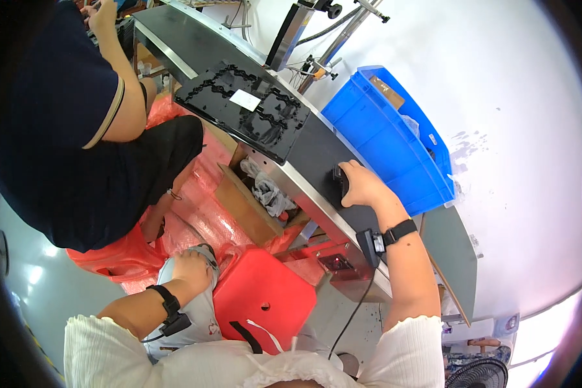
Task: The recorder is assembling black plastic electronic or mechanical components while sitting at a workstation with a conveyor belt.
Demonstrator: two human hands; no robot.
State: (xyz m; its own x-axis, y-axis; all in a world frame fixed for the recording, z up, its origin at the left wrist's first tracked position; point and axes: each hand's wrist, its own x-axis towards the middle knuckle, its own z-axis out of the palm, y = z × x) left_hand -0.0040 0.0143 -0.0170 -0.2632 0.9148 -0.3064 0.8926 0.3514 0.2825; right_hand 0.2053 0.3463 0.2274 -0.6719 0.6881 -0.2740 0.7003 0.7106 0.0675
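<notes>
My right hand [363,185] reaches over the dark conveyor belt [317,152]. Between its thumb and fingers sits a small black part [340,182], mostly covered by the hand, so its exact kind does not show. My left hand [191,270] rests on my leg in light trousers [200,317], beside the red stool [265,291], and appears to hold nothing. Farther along the belt lies a flat black tray [207,97] with rows of small black pieces and a white paper slip [245,99] on it.
A blue bin [388,142] stands along the belt's far side, near my right hand. Metal stands with clamps [317,68] rise behind the tray. At the left sits a co-worker in dark clothes [64,129]. An open cardboard box [246,204] lies under the belt.
</notes>
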